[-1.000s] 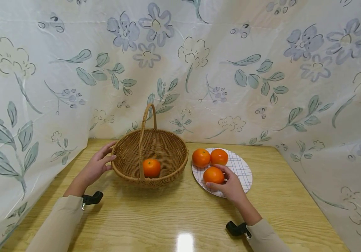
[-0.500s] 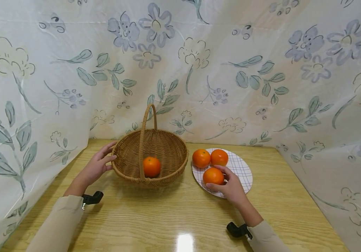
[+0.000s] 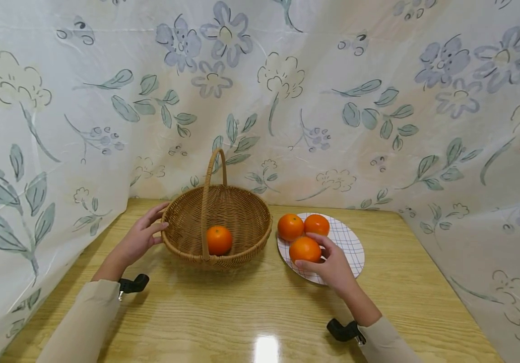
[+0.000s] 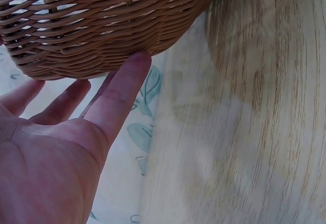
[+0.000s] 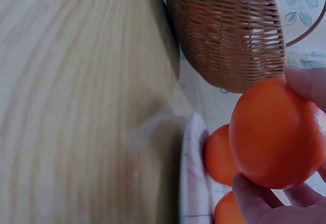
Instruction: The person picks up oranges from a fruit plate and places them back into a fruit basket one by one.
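In the head view my right hand grips an orange between thumb and fingers, at the front left of a checked white plate. In the right wrist view the held orange appears raised off the plate. Two more oranges, a left one and a right one, lie on the plate behind it. My left hand touches the left side of a wicker basket; its extended fingertips rest against the weave. Inside the basket, near its front, sits another orange.
The basket's tall arched handle rises across its middle. A floral cloth hangs behind the wooden table and along both sides. Black wrist mounts, left and right, stick out from the sleeves.
My right hand has shifted the gripped orange slightly left and up from the plate. The left hand stays at the basket, which has hardly moved.
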The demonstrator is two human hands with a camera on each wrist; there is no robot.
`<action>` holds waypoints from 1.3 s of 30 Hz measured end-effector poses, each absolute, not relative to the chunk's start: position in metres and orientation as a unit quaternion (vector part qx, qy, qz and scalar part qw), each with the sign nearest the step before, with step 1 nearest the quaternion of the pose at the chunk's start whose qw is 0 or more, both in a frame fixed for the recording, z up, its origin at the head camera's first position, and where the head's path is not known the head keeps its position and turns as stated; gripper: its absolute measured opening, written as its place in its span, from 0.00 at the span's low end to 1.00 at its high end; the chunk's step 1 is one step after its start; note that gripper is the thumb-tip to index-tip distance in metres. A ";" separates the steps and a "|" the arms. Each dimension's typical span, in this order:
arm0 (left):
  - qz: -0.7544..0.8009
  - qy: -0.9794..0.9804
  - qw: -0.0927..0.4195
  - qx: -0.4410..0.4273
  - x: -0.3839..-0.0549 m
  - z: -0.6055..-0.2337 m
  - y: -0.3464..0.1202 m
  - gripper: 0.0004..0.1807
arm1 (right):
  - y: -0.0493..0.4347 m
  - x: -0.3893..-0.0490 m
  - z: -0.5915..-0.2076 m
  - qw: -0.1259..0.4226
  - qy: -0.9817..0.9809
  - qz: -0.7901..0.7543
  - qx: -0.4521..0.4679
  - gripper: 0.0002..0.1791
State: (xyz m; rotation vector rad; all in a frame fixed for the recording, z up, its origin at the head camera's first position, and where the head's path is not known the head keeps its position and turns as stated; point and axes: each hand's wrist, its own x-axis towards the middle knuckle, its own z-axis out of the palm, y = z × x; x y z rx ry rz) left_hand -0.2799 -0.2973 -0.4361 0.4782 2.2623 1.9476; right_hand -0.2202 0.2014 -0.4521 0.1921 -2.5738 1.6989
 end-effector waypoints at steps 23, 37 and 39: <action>0.638 0.749 0.076 0.163 -0.268 -0.426 -0.306 0.35 | 0.166 -0.215 -0.401 0.024 -0.812 0.574 0.103 0.44; 0.638 0.748 0.081 0.163 -0.264 -0.420 -0.307 0.36 | 0.133 -0.226 -0.363 -0.016 -0.792 0.599 0.113 0.43; 0.637 0.749 0.080 0.162 -0.263 -0.421 -0.307 0.36 | 0.128 -0.229 -0.359 -0.026 -0.784 0.610 0.112 0.42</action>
